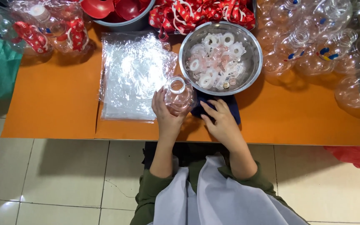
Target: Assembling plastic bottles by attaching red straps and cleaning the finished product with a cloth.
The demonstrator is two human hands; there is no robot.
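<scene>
While left hand [166, 111] fingers wrap the clear bottle [179, 96] just below the steel bowl [253, 62], right hand [219, 121] fingers lie spread on a blue cloth [234, 109].

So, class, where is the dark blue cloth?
The dark blue cloth lies on the orange table, under the right hand, just below the steel bowl.

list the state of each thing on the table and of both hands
clear bottle: upright, uncapped, held
left hand: wrapped around the bottle
right hand: open, flat on the dark blue cloth
steel bowl: holds white rings
plastic bags: stacked flat
loose bottles: piled at right, uncapped
red straps: heaped in a tub
</scene>
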